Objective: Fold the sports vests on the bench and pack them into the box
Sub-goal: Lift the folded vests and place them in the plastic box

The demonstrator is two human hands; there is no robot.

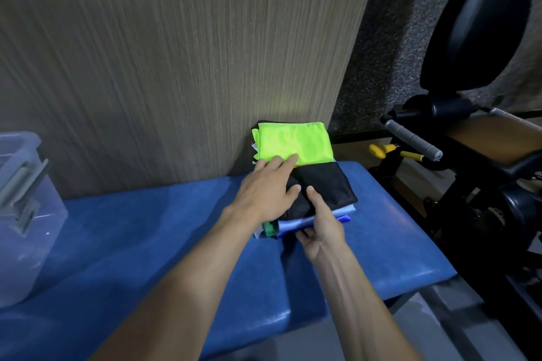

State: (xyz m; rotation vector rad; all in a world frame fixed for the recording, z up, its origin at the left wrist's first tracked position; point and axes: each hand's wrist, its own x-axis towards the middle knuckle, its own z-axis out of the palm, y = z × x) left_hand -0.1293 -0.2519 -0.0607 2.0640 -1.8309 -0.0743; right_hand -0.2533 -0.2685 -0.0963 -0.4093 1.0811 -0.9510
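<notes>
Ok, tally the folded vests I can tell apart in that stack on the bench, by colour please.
Neon green vest: 1
Black vest: 1
Light blue vest: 1
Royal blue vest: 1
Dark green vest: 1
Total: 5 colours visible; layers hidden under the left hand and right hand can't be counted.

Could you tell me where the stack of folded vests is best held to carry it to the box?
Probably by its near and far edges, from above and below: the stack of folded vests is loose and layered, so the right hand cupping under the near edge and the left hand pressing on top should keep the layers together.
</notes>
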